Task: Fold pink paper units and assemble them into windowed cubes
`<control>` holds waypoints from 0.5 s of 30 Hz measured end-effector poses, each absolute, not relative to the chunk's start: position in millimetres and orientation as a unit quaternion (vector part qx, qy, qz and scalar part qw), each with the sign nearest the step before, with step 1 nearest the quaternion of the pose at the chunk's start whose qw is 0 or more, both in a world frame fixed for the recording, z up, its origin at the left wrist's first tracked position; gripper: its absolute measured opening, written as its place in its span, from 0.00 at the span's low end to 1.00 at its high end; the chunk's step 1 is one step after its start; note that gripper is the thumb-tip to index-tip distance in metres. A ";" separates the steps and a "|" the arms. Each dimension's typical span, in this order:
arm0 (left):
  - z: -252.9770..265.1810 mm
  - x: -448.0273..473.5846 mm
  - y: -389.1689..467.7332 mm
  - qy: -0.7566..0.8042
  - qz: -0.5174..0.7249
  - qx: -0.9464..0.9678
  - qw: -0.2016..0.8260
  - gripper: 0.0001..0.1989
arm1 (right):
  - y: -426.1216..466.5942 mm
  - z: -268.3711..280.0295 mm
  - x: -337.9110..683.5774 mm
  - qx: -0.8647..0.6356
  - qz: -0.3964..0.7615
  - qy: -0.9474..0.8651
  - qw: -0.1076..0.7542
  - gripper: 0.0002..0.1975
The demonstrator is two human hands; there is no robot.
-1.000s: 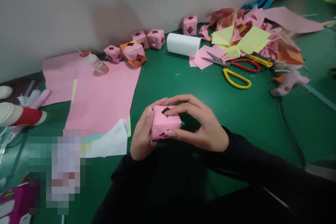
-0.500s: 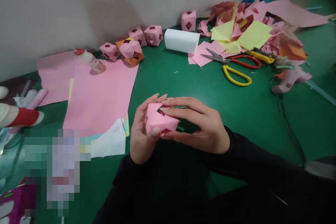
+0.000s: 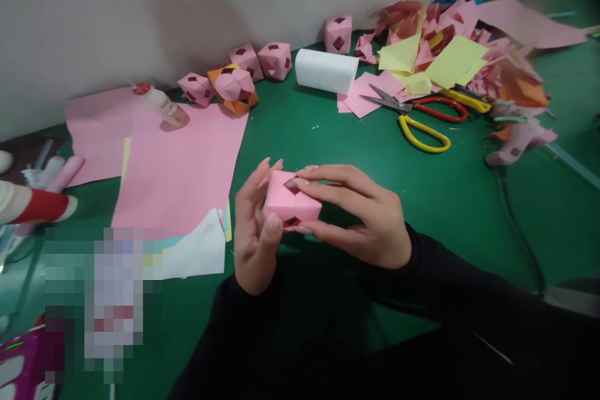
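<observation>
Between my two hands is a pink folded-paper ball (image 3: 294,205), faceted, with diamond-shaped openings on its top and lower side. My left hand (image 3: 255,231) cradles it from the left, its thumb pressed on the near face. From the right, my right hand (image 3: 370,215) grips it, with fingertips by the top opening and the thumb low on the near side. The ball's underside and far side are hidden. Beyond the hands stand similar pink paper balls (image 3: 275,61) and an orange-and-pink one (image 3: 237,90).
Pink paper sheets (image 3: 182,169) lie to the left under a small bottle (image 3: 162,106). Scissors (image 3: 424,131) rest by paper scraps (image 3: 457,62) and a white roll (image 3: 325,70). A glue gun (image 3: 515,144) with a cord is on the right, a red-and-white cup (image 3: 42,205) far left.
The paper ball has been turned slightly between my hands, its top opening shifting right. My left fingers and thumb have lifted a little and straightened.
</observation>
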State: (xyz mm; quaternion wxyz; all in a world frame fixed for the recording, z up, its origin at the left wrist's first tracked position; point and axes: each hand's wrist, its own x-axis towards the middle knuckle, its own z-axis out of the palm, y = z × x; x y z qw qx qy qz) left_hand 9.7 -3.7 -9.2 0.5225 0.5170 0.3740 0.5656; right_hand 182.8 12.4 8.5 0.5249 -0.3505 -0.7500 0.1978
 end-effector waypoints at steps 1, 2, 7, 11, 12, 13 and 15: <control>-9.0 8.5 -3.8 0.375 0.566 0.538 0.499 0.23 | 12.7 9.8 183.4 -0.362 0.202 -0.744 0.524 0.19; -8.7 7.6 -3.5 0.378 0.566 0.559 0.475 0.22 | 12.7 10.9 183.8 -0.370 0.206 -0.739 0.525 0.20; -7.6 7.6 -1.3 0.414 0.574 0.602 0.371 0.21 | 10.6 10.8 182.6 -0.370 0.214 -0.727 0.537 0.18; -6.4 10.1 -2.6 0.438 0.577 0.594 0.350 0.21 | 9.4 6.2 180.2 -0.362 0.212 -0.726 0.545 0.17; -6.1 10.6 -3.2 0.442 0.575 0.591 0.354 0.21 | 9.2 5.2 179.7 -0.359 0.207 -0.728 0.546 0.18; -5.9 11.0 -3.9 0.443 0.571 0.590 0.360 0.21 | 9.0 4.3 179.3 -0.357 0.200 -0.729 0.548 0.18; -5.8 12.0 -5.3 0.445 0.568 0.588 0.366 0.21 | 8.5 2.9 178.6 -0.360 0.188 -0.730 0.551 0.18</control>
